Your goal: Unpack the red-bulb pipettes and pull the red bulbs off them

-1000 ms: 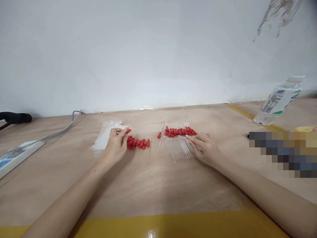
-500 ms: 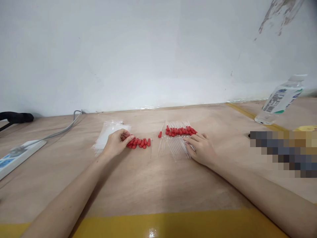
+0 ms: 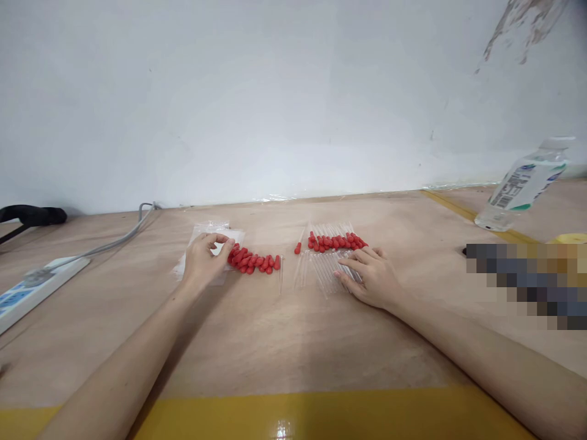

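The bulbs [image 3: 250, 261] are bright red, the thin tubes [image 3: 322, 272] clear. Yellow strips [image 3: 367, 410] band the brown tabletop [image 3: 257, 348]; the bottle label [image 3: 523, 188] is white with green and blue patches.

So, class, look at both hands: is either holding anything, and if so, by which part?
The left hand is at the red bulbs; whether it pinches one can't be told. The right hand lies over the clear tubes, with no grip visible.
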A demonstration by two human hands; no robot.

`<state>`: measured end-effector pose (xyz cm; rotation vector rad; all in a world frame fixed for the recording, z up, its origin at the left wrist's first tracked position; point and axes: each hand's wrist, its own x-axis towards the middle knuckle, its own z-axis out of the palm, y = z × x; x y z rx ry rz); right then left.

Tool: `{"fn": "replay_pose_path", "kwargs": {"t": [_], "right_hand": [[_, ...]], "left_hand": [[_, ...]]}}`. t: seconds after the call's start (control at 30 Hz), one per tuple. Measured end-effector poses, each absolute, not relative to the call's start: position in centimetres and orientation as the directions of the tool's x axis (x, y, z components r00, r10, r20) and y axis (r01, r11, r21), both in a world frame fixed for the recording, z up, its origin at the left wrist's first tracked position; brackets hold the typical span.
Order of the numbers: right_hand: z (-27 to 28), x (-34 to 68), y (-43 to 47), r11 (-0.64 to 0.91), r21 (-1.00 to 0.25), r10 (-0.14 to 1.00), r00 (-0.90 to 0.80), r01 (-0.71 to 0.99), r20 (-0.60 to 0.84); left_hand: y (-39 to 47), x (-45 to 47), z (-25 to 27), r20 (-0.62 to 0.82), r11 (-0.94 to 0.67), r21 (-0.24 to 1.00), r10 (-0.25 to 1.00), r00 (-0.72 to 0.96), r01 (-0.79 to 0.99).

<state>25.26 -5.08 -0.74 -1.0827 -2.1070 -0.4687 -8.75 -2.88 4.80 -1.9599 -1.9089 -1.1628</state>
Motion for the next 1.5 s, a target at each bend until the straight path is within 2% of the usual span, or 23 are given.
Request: {"fn": "replay_pose_path", "kwargs": {"t": [0.1, 0.17, 0.23, 0.3, 0.43, 0.67, 0.77, 0.87, 0.97, 1.07, 1.13, 1.3, 1.4, 1.5], "right_hand": [[-0.4, 25.3, -5.2, 0.569, -0.025, 0.543, -0.352, 0.822, 0.762], [-0.3, 25.3, -5.3, 0.556, -0.032, 0.533, -0.327, 0.83, 0.78], [-0.2, 25.4, -5.3, 0.546, -0.033, 0.528, -0.314, 0.837, 0.789], [-0.2, 25.6, -5.3, 0.542, -0.034, 0.525, -0.306, 0.84, 0.794], [-0.2, 26.0, -5.2, 0.532, -0.046, 0.528, -0.289, 0.845, 0.799], [-0.1, 26.4, -5.1, 0.5, -0.078, 0.546, -0.244, 0.863, 0.801], [-0.2, 26.4, -5.0, 0.508, -0.087, 0.543, -0.24, 0.857, 0.804], [-0.5, 26.4, -4.8, 0.587, -0.111, 0.518, -0.267, 0.802, 0.813], [-0.8, 26.2, -4.8, 0.715, -0.166, 0.498, -0.328, 0.679, 0.803], [-0.8, 25.7, -5.2, 0.789, -0.194, 0.486, -0.399, 0.583, 0.778], [-0.6, 25.4, -5.6, 0.813, -0.165, 0.472, -0.466, 0.559, 0.749], [0.0, 24.8, -6.1, 0.868, 0.034, 0.36, -0.675, 0.496, 0.644], [-0.1, 24.3, -6.2, 0.868, 0.091, 0.323, -0.695, 0.488, 0.643], [-0.4, 23.7, -6.4, 0.87, 0.095, 0.31, -0.686, 0.484, 0.658]], "left_hand": [[-2.8, -8.0, 5.1, 0.676, -0.198, 0.348, 0.73, -0.099, 0.916], [-2.4, -6.9, 5.4, 0.694, -0.264, 0.275, 0.72, -0.001, 0.924], [-1.7, -5.3, 5.6, 0.628, -0.333, 0.203, 0.766, 0.139, 0.921], [-0.8, -3.2, 5.5, 0.478, -0.341, 0.172, 0.849, 0.225, 0.924], [1.4, 1.3, 4.9, 0.22, -0.218, 0.148, 0.958, 0.183, 0.965], [4.5, 4.9, 4.0, 0.111, -0.114, 0.124, 0.989, 0.1, 0.986], [4.2, 4.4, 4.5, 0.157, -0.083, 0.103, 0.985, 0.066, 0.991], [1.9, 3.0, 5.0, 0.289, -0.123, 0.071, 0.952, 0.097, 0.99], [-1.6, 1.3, 4.8, 0.495, -0.321, 0.016, 0.825, 0.272, 0.947], [-5.2, 0.0, 3.8, 0.538, -0.508, -0.023, 0.72, 0.438, 0.861], [-7.0, -0.4, 3.0, 0.543, -0.594, -0.024, 0.668, 0.509, 0.804], [-8.9, 0.1, 1.3, 0.591, -0.741, 0.026, 0.553, 0.588, 0.671], [-8.9, 0.7, 1.0, 0.603, -0.785, 0.033, 0.51, 0.614, 0.619], [-8.8, 0.8, 0.9, 0.597, -0.804, 0.042, 0.497, 0.63, 0.593]]}}
